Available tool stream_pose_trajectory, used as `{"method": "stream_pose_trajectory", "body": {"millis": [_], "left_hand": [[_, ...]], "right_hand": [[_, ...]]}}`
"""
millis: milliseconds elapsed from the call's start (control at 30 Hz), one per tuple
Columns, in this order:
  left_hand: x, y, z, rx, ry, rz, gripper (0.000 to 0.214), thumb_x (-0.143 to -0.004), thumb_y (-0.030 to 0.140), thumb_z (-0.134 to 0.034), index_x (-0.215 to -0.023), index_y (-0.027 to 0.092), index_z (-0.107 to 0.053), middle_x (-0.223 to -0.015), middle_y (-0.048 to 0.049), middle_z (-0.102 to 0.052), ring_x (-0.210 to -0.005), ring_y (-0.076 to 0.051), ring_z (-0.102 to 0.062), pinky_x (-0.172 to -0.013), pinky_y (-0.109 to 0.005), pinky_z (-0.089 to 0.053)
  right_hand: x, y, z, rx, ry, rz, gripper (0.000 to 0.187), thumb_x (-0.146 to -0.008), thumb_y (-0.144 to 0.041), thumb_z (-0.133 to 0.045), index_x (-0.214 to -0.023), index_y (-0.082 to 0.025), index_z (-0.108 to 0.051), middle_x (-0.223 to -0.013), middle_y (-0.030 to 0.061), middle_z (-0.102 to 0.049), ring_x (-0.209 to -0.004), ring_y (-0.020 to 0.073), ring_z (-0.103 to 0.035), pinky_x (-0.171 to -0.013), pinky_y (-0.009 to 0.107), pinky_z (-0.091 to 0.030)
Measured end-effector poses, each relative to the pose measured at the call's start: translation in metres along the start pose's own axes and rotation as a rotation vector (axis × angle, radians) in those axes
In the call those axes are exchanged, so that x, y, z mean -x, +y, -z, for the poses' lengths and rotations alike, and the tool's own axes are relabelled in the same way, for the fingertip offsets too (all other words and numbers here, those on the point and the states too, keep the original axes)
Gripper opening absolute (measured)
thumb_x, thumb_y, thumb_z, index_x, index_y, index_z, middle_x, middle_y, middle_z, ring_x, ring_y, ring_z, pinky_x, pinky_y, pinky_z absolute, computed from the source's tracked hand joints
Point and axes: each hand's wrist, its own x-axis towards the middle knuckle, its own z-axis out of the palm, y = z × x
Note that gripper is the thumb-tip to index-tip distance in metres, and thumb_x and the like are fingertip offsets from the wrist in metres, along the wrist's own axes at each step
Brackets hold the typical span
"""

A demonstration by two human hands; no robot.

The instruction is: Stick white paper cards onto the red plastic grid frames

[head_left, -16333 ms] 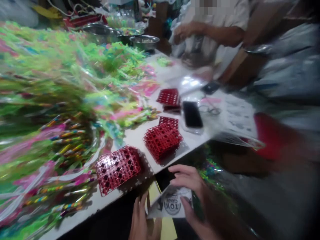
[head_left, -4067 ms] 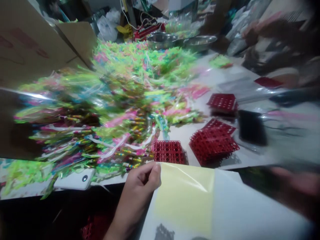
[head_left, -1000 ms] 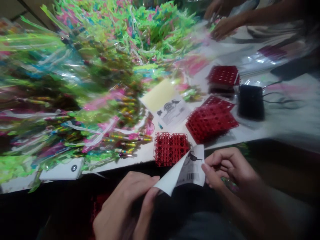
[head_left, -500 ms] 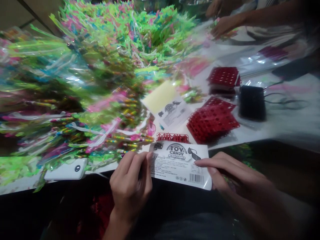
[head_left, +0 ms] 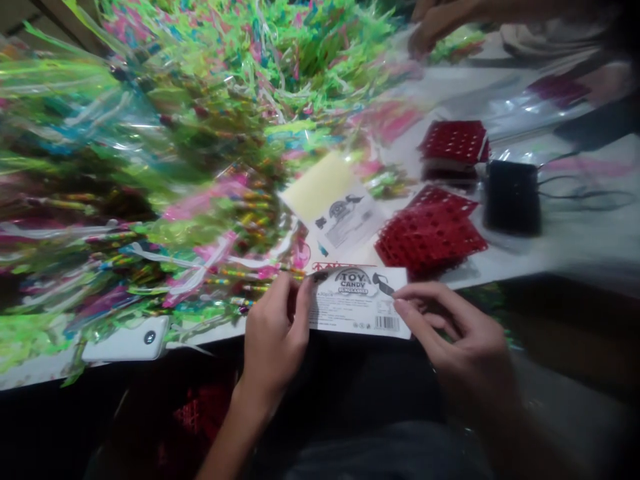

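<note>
Both of my hands hold a white printed label (head_left: 357, 301) reading "TOY CANDY" at the near edge of the white table (head_left: 550, 253). My left hand (head_left: 275, 333) pinches its left end with thumb and fingers closed. At the label's right end my right hand (head_left: 460, 340) grips with fingertips. The label covers most of a red lattice basket (head_left: 334, 266) standing behind it. A sheet (head_left: 333, 200) of yellow backing with another label lies just beyond.
A large heap of neon green and pink wrapped toys (head_left: 175, 120) fills the left of the table. Flat red lattice panels (head_left: 430, 233), a red stack (head_left: 453, 143), a black phone (head_left: 511, 197) and a white power bank (head_left: 127, 340) lie around. Another person's hands (head_left: 435, 23) work at the far end.
A second ago I was peeling the label, bent, from its backing. It has since been turned face up, flattened between both hands and moved up toward the red basket.
</note>
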Motion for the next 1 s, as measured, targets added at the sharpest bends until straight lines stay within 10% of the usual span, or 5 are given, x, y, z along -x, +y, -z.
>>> {"method": "stream_pose_trajectory", "body": {"millis": [1000], "left_hand": [[-0.007, -0.016, -0.014, 0.070, -0.014, 0.091, 0.038, -0.109, 0.036, -0.057, -0.075, 0.022, -0.047, -0.064, 0.0073, -0.044, -0.059, -0.011, -0.041, -0.061, -0.028, -0.033]], "right_hand": [[-0.011, 0.020, -0.009, -0.098, -0.087, -0.114, 0.016, -0.096, -0.037, -0.075, -0.107, -0.027, -0.081, -0.088, 0.0000, -0.068, -0.074, 0.0137, -0.066, -0.065, 0.023, -0.050]]}}
